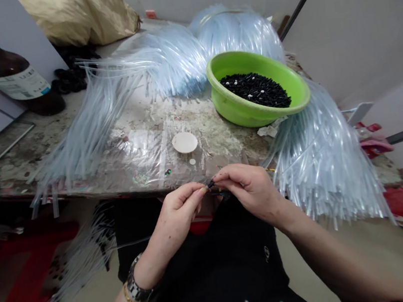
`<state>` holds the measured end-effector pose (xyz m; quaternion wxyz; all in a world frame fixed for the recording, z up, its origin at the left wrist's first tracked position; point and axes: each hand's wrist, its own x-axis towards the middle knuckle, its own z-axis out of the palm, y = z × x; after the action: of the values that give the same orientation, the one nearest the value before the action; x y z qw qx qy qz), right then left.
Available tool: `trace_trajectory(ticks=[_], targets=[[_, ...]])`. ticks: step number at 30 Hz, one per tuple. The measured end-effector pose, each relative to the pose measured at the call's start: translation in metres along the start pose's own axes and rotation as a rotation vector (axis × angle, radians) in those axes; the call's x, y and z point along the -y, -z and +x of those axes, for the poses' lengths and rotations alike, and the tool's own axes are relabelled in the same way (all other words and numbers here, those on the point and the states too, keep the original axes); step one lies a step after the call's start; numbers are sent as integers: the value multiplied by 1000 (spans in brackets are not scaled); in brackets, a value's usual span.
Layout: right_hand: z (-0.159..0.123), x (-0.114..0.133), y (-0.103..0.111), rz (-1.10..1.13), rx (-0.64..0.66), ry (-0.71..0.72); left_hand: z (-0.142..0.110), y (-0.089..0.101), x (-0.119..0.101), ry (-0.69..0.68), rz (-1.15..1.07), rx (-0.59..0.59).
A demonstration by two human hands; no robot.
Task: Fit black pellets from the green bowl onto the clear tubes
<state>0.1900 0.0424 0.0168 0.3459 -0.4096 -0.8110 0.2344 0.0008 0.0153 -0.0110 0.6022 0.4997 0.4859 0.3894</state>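
Note:
Just off the table's front edge, my left hand (180,208) and my right hand (252,190) meet with their fingertips pinched together. Between them is a small black plug-like piece (211,184), gripped by my right thumb and finger. A thin clear plastic tube (135,242) runs out to the left from behind my left wrist; its end at my left fingers is hidden. Beyond the hands, a small white dish (185,143) lies on the table with a tiny white disc (192,162) in front of it. A green basin (222,98) holds many similar black pieces (256,91).
Bundles of clear tubing lie on the left (80,123), at the back (236,29) and over the right edge (320,163). A brown bottle (15,72) stands at the left. Tubes with black ends (77,260) hang beside a red stool (20,284).

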Motion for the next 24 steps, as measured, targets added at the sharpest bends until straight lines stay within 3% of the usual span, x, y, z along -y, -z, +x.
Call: trace_trajectory(ticks=[19,24], targets=[[-5,1,-1,101,14,-88,-1,-5,0,146,-411,34],[-5,1,-2,113,33,-141,-1,-6,0,148,-396,45]])
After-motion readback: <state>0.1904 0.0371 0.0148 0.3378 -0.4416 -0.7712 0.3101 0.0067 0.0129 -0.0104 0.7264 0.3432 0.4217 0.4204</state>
